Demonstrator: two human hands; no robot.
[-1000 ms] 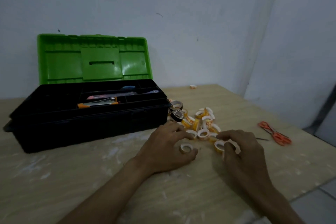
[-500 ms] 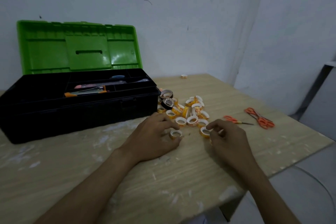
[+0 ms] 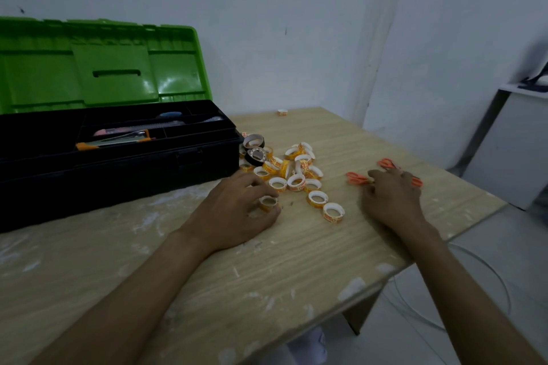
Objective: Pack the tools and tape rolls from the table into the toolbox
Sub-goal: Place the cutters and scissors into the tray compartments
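Observation:
A black toolbox (image 3: 118,175) with its green lid (image 3: 100,68) raised stands on the left of the wooden table (image 3: 267,270). Its top tray holds an orange-handled cutter (image 3: 112,143) and a few other tools. Several small orange-and-white tape rolls (image 3: 296,170) and two dark rolls (image 3: 255,154) lie heaped just right of the box. My left hand (image 3: 237,213) pinches one small tape roll (image 3: 268,203) on the table. My right hand (image 3: 391,198) lies with spread fingers over two orange scissors (image 3: 355,178), partly hiding them.
One lone tape roll (image 3: 282,112) sits near the far table edge by the wall. The table's right edge drops off just beyond the scissors. A white cabinet (image 3: 516,145) stands to the right, and a thin cable (image 3: 486,275) loops on the floor.
My right hand let go of a tape roll, which now lies on the table, and moved right onto the scissors. My left hand kept its roll. The camera view shifted right.

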